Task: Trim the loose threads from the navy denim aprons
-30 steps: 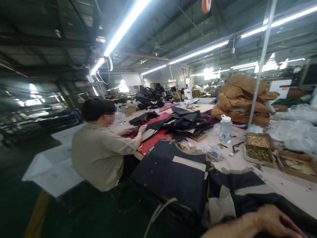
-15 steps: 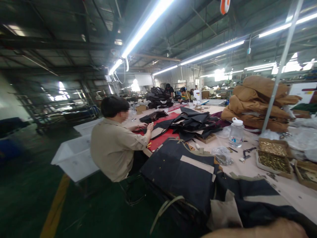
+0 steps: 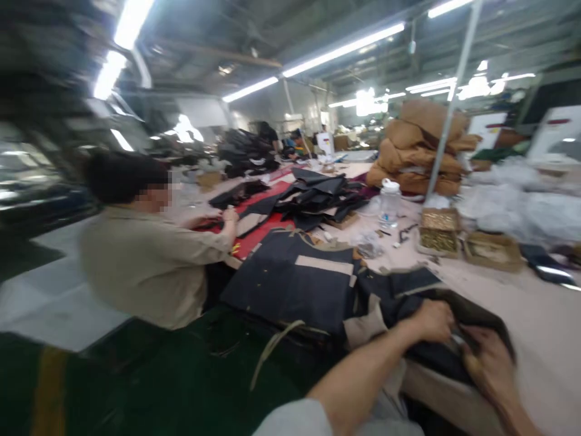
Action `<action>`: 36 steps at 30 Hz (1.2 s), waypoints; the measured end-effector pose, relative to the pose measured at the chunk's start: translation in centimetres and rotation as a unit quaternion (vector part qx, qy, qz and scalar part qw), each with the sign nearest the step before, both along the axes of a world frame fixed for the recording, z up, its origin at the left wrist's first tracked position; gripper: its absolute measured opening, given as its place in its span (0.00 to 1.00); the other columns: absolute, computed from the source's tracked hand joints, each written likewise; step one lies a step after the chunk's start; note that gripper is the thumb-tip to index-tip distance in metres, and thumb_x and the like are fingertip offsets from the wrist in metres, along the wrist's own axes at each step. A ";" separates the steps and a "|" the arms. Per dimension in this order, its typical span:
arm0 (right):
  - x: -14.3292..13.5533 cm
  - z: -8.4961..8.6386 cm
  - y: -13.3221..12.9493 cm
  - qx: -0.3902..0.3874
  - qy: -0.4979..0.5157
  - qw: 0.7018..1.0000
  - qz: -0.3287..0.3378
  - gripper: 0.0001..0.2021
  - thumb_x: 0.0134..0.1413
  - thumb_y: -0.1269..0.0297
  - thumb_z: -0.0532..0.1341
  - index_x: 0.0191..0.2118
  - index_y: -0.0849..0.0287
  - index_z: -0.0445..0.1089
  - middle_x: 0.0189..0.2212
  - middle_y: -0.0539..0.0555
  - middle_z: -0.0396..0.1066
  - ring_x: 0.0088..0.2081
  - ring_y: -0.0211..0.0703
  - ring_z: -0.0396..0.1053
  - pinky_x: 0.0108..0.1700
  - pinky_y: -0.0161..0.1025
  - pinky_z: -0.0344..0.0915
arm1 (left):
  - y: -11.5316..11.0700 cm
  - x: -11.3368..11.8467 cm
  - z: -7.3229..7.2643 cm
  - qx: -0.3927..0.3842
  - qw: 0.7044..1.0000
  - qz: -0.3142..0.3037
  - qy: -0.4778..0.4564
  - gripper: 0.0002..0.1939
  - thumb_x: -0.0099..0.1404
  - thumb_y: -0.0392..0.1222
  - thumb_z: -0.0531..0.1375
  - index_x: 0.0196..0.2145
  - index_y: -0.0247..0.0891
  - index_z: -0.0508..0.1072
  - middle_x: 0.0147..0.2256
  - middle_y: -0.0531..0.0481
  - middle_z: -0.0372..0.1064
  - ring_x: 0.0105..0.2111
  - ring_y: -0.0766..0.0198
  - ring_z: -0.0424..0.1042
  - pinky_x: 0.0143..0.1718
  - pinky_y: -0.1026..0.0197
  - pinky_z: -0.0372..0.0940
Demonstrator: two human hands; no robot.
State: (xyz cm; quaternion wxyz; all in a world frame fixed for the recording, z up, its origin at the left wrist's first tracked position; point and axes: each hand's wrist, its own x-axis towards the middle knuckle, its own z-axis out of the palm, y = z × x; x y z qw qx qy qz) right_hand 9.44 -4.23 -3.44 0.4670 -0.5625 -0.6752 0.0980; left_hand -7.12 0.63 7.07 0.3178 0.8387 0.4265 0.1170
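My left hand (image 3: 433, 321) is closed on the dark fabric piece (image 3: 413, 284) at the lower right, over the table's near edge. Just right of it, my right hand (image 3: 492, 363) has its fingers curled round the folded edge of the same fabric. Something small and pale shows between the two hands, too blurred to make out. Left of my hands lies a stack of dark panels (image 3: 295, 290) with beige strips, partly hanging over the edge.
A person in a tan shirt (image 3: 145, 260) sits at the left, hands on dark pieces. Beyond are a dark fabric pile (image 3: 313, 197), a clear bottle (image 3: 389, 203), boxes of metal parts (image 3: 438, 233), brown bundles (image 3: 417, 145) and a slanted pole (image 3: 454, 103).
The view has turned right and down, so the scene sits further left. Both my hands now show on the dark fabric; before, only a blurred forearm and hand showed at the bottom edge.
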 end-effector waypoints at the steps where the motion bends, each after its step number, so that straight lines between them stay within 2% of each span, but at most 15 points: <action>1: 0.5 -0.7 0.1 -0.031 -0.005 0.999 -0.003 0.14 0.50 0.58 0.59 0.36 0.56 0.80 0.36 0.60 0.74 0.40 0.59 0.73 0.43 0.53 0.70 | 0.7 0.3 -0.4 -0.006 1.000 -0.001 -0.011 0.05 0.57 0.35 0.60 0.29 0.35 0.77 0.30 0.42 0.74 0.32 0.56 0.72 0.36 0.56 0.69; 3: 1.4 -1.8 0.7 -0.071 0.002 0.997 -0.003 0.15 0.50 0.61 0.57 0.39 0.58 0.79 0.40 0.60 0.74 0.43 0.55 0.72 0.47 0.49 0.69 | 2.5 1.2 -2.0 -0.015 0.999 -0.001 -0.028 0.09 0.61 0.34 0.57 0.35 0.32 0.78 0.34 0.40 0.75 0.36 0.56 0.73 0.42 0.56 0.68; 6: 2.2 -2.6 1.6 -0.079 0.032 0.996 0.001 0.14 0.50 0.64 0.57 0.39 0.58 0.78 0.41 0.59 0.73 0.44 0.51 0.72 0.50 0.46 0.68 | 4.6 2.2 -4.8 0.013 0.996 0.078 -0.026 0.12 0.65 0.33 0.55 0.39 0.30 0.78 0.39 0.41 0.77 0.40 0.59 0.73 0.47 0.60 0.66; 9: 2.3 -2.7 2.0 -0.075 0.050 0.996 0.015 0.13 0.51 0.65 0.57 0.40 0.59 0.77 0.42 0.58 0.73 0.43 0.50 0.72 0.48 0.45 0.68 | 5.3 2.2 -6.1 0.029 0.994 0.097 -0.029 0.10 0.65 0.33 0.56 0.39 0.31 0.78 0.38 0.44 0.77 0.39 0.61 0.74 0.45 0.63 0.64; 15: 1.9 -2.8 2.8 -0.109 -0.008 0.994 -0.026 0.12 0.47 0.64 0.60 0.40 0.59 0.72 0.38 0.57 0.72 0.41 0.52 0.69 0.47 0.46 0.65 | 5.6 1.9 -6.3 0.034 0.994 0.096 -0.044 0.10 0.66 0.34 0.57 0.39 0.32 0.78 0.37 0.45 0.78 0.38 0.63 0.73 0.43 0.65 0.63; 19: 1.7 -2.5 2.7 -0.139 0.035 0.989 -0.028 0.11 0.53 0.61 0.60 0.40 0.58 0.73 0.37 0.56 0.73 0.39 0.50 0.69 0.45 0.44 0.65 | 6.0 1.4 -5.9 0.011 0.995 0.083 -0.061 0.10 0.66 0.35 0.57 0.39 0.32 0.78 0.36 0.46 0.77 0.36 0.65 0.71 0.41 0.66 0.63; 23: 2.2 -2.6 2.6 -0.143 0.143 0.979 0.039 0.17 0.58 0.56 0.59 0.48 0.58 0.75 0.42 0.57 0.76 0.42 0.51 0.70 0.45 0.44 0.65 | 6.7 0.4 -5.8 -0.062 0.993 0.029 -0.097 0.10 0.65 0.38 0.57 0.37 0.31 0.76 0.32 0.49 0.74 0.32 0.68 0.68 0.35 0.67 0.60; 29: 3.3 -2.5 3.0 -0.153 0.168 0.972 0.061 0.16 0.58 0.53 0.59 0.44 0.56 0.77 0.39 0.56 0.77 0.40 0.52 0.71 0.44 0.45 0.65 | 7.6 -0.6 -6.9 -0.150 0.976 -0.045 -0.151 0.10 0.65 0.42 0.56 0.36 0.32 0.72 0.28 0.52 0.68 0.26 0.70 0.64 0.29 0.67 0.57; 32: 3.5 -2.2 2.8 -0.146 0.167 0.972 0.074 0.15 0.58 0.54 0.60 0.43 0.55 0.77 0.39 0.55 0.77 0.41 0.52 0.71 0.45 0.45 0.65 | 7.8 -0.6 -7.2 -0.156 0.975 -0.077 -0.142 0.09 0.64 0.42 0.57 0.36 0.33 0.72 0.27 0.53 0.68 0.26 0.70 0.64 0.29 0.67 0.57; 36: 3.4 -2.2 2.6 -0.137 0.143 0.979 0.051 0.15 0.58 0.54 0.60 0.42 0.55 0.78 0.39 0.56 0.77 0.39 0.51 0.70 0.42 0.45 0.65 | 8.0 -0.4 -7.1 -0.141 0.978 -0.107 -0.108 0.09 0.64 0.40 0.57 0.35 0.32 0.74 0.27 0.52 0.69 0.26 0.70 0.64 0.30 0.67 0.56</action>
